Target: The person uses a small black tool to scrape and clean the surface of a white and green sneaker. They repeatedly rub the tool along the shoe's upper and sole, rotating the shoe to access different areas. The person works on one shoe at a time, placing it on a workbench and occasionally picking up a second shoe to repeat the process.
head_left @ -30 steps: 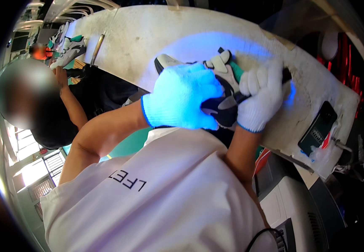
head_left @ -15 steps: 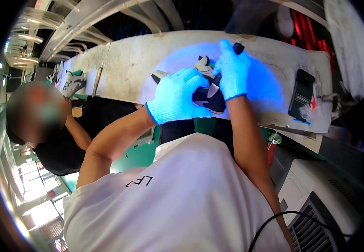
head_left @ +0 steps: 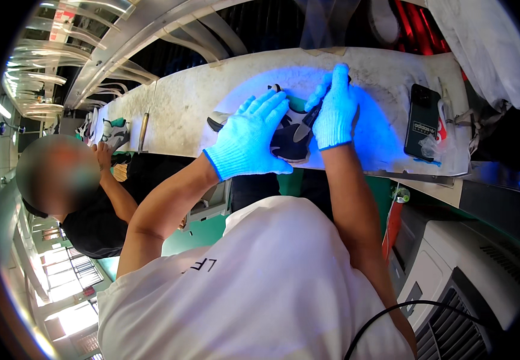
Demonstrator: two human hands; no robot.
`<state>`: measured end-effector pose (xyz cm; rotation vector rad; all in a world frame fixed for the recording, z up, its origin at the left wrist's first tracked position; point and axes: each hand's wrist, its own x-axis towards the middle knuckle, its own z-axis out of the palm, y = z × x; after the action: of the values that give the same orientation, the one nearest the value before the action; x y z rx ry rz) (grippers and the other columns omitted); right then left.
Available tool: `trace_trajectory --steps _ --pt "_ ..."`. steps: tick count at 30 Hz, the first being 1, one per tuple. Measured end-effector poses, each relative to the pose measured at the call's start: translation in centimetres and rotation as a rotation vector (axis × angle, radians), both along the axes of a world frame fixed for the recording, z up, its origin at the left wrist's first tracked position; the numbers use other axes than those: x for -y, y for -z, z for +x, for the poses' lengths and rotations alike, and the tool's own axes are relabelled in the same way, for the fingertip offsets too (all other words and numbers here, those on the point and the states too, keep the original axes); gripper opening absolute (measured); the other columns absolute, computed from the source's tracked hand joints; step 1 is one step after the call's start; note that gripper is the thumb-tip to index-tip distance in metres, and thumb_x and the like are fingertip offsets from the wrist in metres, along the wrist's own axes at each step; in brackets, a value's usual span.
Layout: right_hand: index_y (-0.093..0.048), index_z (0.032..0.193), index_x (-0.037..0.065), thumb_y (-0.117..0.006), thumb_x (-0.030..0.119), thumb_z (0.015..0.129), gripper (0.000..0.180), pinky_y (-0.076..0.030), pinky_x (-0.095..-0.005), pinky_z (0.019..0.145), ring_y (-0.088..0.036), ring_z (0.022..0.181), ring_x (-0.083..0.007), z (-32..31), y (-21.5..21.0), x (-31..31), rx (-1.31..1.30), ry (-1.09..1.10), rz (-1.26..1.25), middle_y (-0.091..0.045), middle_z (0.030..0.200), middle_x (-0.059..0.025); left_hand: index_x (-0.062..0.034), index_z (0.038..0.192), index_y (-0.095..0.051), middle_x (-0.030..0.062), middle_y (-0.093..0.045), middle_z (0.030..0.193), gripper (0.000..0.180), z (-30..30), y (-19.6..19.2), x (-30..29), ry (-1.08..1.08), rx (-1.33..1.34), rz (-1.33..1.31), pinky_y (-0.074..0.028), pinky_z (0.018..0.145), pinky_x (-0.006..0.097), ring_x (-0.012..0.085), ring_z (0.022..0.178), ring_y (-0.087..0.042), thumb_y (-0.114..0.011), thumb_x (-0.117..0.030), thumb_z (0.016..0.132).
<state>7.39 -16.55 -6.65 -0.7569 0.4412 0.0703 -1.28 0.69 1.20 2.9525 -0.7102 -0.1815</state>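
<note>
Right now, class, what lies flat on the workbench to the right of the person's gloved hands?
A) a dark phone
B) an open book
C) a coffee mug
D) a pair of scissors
A: a dark phone lies flat on the pale workbench, off to the right of the right hand, while both that hand and the left hand rest on a shoe.

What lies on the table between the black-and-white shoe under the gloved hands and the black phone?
Only bare, blue-lit table separates shoe from phone, in the head view.
</note>
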Motion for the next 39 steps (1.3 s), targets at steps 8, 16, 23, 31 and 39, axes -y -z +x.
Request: trace_trajectory --steps 8,16,23,31,39 --pt "-0.059 0.094 0.01 -0.06 0.048 0.116 0.044 -0.045 -0.0359 0.045 -0.052 0.049 -0.0179 -0.4 0.6 -0.2 0.046 -0.057 0.108 -0.055 0.065 -0.0036 0.0016 0.161 -0.055 0.0271 -0.054 0.165 0.122 0.9 -0.1 0.6 0.031 -0.034 -0.073 -0.045 0.126 0.057 0.0482 0.156 -0.05 -0.099 -0.062 0.066" --pt "-0.057 0.087 0.012 -0.06 0.046 0.117 0.045 -0.044 -0.0352 0.044 -0.049 0.046 -0.0177 -0.8 0.1 -0.7 0.081 -0.078 0.138 -0.054 0.061 -0.0034 -0.0029 0.157 -0.058 0.0239 -0.059 0.16 0.11 0.9 0.0 1.1 0.025 0.005 -0.126 -0.046 0.126 0.056 0.0465 0.155 -0.051 -0.098 -0.054 0.068" --pt "-0.058 0.085 0.01 -0.056 0.045 0.119 0.048 -0.044 -0.0362 0.045 -0.052 0.048 -0.0207 -0.5 1.3 0.3 0.194 -0.278 0.321 -0.055 0.061 -0.005 -0.0086 0.149 -0.063 0.0161 -0.065 0.148 0.094 0.9 0.0 1.3 0.052 0.038 -0.199 -0.05 0.12 0.054 0.0416 0.145 -0.058 -0.095 -0.046 0.069" --pt "-0.064 0.1 0.008 -0.054 0.049 0.119 0.046 -0.043 -0.0369 0.047 -0.051 0.05 -0.0196 2.6 1.6 2.6 0.283 -0.848 0.213 -0.053 0.064 -0.0034 -0.0098 0.14 -0.07 0.0127 -0.07 0.14 0.086 1.3 -0.3 0.8 0.029 -0.064 -0.272 -0.054 0.115 0.05 0.0385 0.135 -0.065 -0.097 -0.042 0.065" --pt "-0.068 0.106 0.01 -0.058 0.05 0.117 0.042 -0.04 -0.0353 0.047 -0.05 0.05 -0.0191 1.3 2.7 2.3 0.205 -0.468 0.435 -0.053 0.065 -0.0021 -0.0089 0.142 -0.071 0.0155 -0.071 0.143 0.094 0.7 0.1 1.1 -0.002 -0.005 -0.251 -0.055 0.113 0.05 0.0395 0.138 -0.066 -0.101 -0.045 0.06"
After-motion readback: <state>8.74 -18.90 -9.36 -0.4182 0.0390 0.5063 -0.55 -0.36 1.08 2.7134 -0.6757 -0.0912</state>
